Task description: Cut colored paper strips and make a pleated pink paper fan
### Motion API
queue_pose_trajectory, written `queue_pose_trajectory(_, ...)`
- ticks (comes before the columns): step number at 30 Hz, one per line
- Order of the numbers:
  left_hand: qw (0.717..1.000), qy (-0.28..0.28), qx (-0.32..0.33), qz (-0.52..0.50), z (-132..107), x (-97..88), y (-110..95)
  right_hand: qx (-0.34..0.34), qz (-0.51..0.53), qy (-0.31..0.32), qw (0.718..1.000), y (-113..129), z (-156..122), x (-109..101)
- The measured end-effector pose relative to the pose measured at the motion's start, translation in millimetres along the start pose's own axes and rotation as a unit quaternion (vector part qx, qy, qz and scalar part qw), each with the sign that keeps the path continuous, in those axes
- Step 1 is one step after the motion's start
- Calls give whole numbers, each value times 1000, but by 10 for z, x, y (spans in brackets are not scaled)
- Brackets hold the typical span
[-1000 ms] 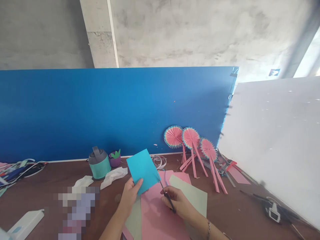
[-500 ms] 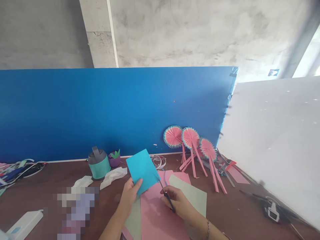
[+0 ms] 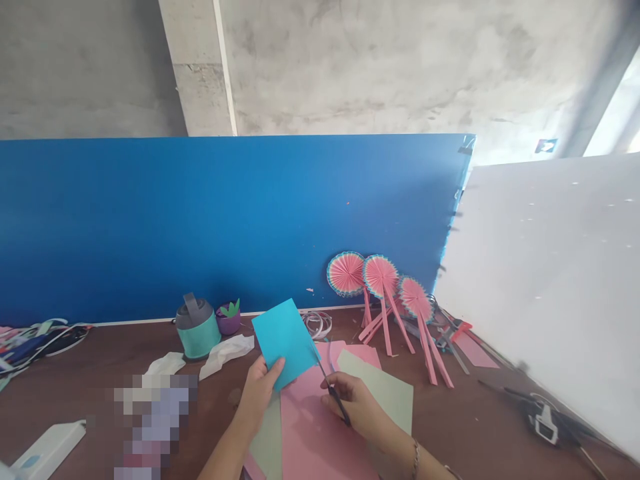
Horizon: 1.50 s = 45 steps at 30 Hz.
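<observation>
Cutting blue paper [image 3: 284,337] seems the step: L hand [image 3: 263,381] pinches it over pink paper [image 3: 310,430], R hand [image 3: 354,399] grips scissors [image 3: 339,403] at blue paper's R edge; next snip prob needs steady hold.

Round pleated pink paper fans [image 3: 381,275], a flat blue partition [image 3: 225,227] and bare grey concrete [image 3: 375,67] suggested a craft workshop.

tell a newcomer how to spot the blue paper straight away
Find the wide blue partition, then the brown table along its foot. Above the table, the left hand holds the blue paper, its right edge at the scissors. Unlike the pink sheets and pale green sheets below, it is bright blue and held up.
</observation>
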<state>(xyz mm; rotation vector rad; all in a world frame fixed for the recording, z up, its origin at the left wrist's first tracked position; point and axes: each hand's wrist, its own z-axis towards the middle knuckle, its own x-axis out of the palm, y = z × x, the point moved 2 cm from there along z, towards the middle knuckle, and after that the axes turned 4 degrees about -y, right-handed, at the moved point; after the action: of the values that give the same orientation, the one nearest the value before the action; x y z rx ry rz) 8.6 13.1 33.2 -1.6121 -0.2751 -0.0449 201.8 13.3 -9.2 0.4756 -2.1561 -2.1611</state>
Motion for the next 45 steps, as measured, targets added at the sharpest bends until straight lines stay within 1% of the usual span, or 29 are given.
queue_pose_trajectory(8, 1000, -1, -11, -2, -7, -5, 7, 4, 3, -2, 1000, -3, 6, -4)
queue_pose_trajectory(14, 1000, 5, 0, -7, -1, 1, 7, 7, -7, -8, 1000, 40, -1, 1)
queue_pose_trajectory(23, 1000, 18, 2, -14, -8, 19, 13, 0, -3, -4, 1000, -82, 38, 4)
queue_pose_trajectory(28, 1000, 14, -1, -3, 1, 12, 1, -8, 1, -5, 1000, -71, 43, 5)
queue_pose_trajectory(36, 1000, 21, -7, 11, 16, 2, 50, -7, 9, -6, 1000, -52, 34, 3)
queue_pose_trajectory(45, 999, 37, -12, -23, 57, 8, 126, -17, 23, -11, 1000, -74, 42, -3)
